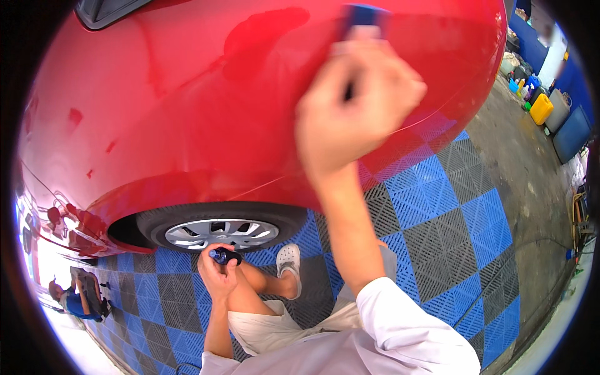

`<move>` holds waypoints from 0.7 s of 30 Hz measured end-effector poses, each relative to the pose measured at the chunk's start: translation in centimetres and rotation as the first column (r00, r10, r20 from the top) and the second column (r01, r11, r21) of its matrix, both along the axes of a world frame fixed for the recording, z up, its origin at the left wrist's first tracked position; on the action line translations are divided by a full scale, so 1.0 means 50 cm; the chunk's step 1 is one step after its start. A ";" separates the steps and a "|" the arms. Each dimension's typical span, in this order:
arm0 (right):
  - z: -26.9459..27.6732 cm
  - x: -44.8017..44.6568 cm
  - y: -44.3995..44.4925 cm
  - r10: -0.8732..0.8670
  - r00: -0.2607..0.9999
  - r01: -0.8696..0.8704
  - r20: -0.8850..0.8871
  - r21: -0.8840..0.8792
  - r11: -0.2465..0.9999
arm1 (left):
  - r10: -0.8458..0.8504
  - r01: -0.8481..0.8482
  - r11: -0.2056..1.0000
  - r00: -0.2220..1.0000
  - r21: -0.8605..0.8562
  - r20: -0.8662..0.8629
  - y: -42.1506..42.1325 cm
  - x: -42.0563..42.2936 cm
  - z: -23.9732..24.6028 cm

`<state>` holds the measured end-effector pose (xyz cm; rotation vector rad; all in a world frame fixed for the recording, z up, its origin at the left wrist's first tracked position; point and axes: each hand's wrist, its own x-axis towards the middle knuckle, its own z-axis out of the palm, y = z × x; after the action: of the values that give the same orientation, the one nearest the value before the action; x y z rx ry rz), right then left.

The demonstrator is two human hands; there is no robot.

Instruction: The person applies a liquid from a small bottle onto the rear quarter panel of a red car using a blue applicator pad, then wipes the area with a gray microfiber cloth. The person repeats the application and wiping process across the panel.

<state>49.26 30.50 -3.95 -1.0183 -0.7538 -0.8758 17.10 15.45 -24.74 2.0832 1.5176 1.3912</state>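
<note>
My right hand [358,103], blurred, is raised over the red car's rear body panel [262,112], and its fingers hold a small dark blue block or pad [365,18] near the panel's upper part. Whether the pad touches the paint is hard to tell. My left hand [219,272] is lower, beside the car's wheel [222,233], closed around a small dark bottle [227,256] with a blue cap or tip. Some patches on the red paint look darker or glossier than the rest.
Blue and grey grid floor tiles [424,187] lie under and beside the car. At the right wall are a yellow jerrycan [541,109], other containers and a blue panel [573,135]. A hose or cable crosses the floor. Another person [77,300] is at the far left.
</note>
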 end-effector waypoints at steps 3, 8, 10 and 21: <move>-0.021 -0.170 -0.026 0.253 0.922 -0.250 0.293 -0.048 0.967 | 0.029 -0.029 1.000 0.996 0.004 -0.080 -0.002 -0.001 0.000; -0.003 -0.029 -0.013 0.105 0.952 -0.097 0.287 -0.042 0.994 | 0.066 -0.060 0.997 0.984 0.042 -0.168 -0.013 -0.005 0.015; 0.028 0.077 -0.006 0.031 0.988 -0.035 0.149 0.027 0.999 | 0.098 -0.090 0.995 0.978 0.052 -0.185 -0.019 -0.007 0.021; 0.051 -0.194 -0.025 0.294 0.857 -0.261 0.423 -0.136 0.956 | 0.025 -0.021 1.000 0.977 0.019 -0.213 -0.030 0.003 0.047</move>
<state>39.57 29.26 -1.42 -0.7522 -1.2943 -0.8364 17.25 13.96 -22.37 2.2957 1.6185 1.2235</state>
